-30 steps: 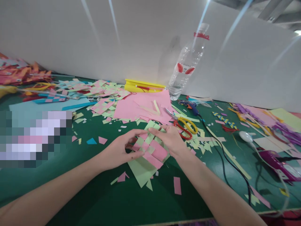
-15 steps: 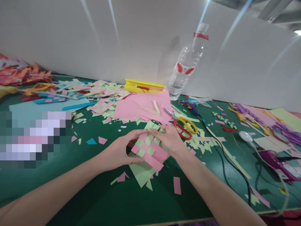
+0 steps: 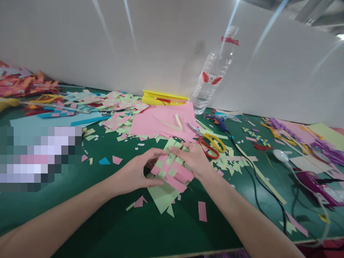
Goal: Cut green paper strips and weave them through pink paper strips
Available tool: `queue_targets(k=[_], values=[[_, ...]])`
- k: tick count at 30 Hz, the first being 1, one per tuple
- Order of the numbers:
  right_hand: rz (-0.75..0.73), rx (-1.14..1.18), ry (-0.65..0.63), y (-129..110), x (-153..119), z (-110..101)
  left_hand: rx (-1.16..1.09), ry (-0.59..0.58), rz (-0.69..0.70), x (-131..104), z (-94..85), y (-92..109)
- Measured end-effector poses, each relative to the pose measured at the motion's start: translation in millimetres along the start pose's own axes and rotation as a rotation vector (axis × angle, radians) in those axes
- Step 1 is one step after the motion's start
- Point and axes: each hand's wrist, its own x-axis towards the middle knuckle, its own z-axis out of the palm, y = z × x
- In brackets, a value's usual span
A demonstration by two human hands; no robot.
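A pink and light green woven paper piece [image 3: 168, 166] is held between my two hands, tilted above the green table. My left hand [image 3: 141, 168] curves round its left side, thumb at the lower edge and fingers at the upper left. From the right, my right hand [image 3: 192, 157] pinches the upper right part, its index finger lying across the weave. Loose pink strip ends stick out toward the lower right. Under the weave lies a light green paper sheet [image 3: 162, 199], partly covered. Scissors [image 3: 211, 145] with red and yellow handles rest just beyond my right hand.
Pink paper sheets [image 3: 158, 120] lie beyond my hands, with a tilted plastic bottle [image 3: 212, 75] against the white partition. A glue gun [image 3: 219, 122] trails a black cord [image 3: 252, 165] at the right. Woven pieces [image 3: 118, 104] are heaped at the back left. Paper scraps litter the table.
The woven piece has shifted and turned very slightly in my hands. Both hands keep nearly the same place, and the things around them have not moved.
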Motion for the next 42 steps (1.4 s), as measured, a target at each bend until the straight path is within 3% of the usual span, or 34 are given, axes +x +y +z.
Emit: queue_targets(k=[6, 12, 19, 22, 28, 35, 42], values=[[0.0, -0.031, 0.008, -1.5, -0.1, -0.7, -0.116, 0.008, 0.006, -0.9, 1.2, 6.2], [-0.122, -0.097, -0.005, -5.4, -5.8, 5.1, -0.359, 0.125, -0.199, 1.6, 0.3, 5.6], [-0.294, -0.216, 0.014, -6.1, -14.8, 14.5, -0.287, 0.081, -0.229, 4.2, 0.6, -0.7], [-0.233, -0.14, 0.022, -5.4, -11.2, 11.2, -0.246, 0.106, -0.227, 4.5, -0.2, 1.3], [-0.054, 0.02, -0.033, -3.0, 1.7, 0.4, -0.275, 0.278, -0.271, 5.3, -5.7, 2.1], [-0.235, -0.064, -0.019, -2.7, -1.5, 3.6, -0.256, 0.27, -0.215, 4.4, -3.7, -3.4], [-0.25, -0.052, 0.003, -2.6, -2.7, 5.6, -0.228, 0.257, -0.189, 4.0, -0.5, -0.1]])
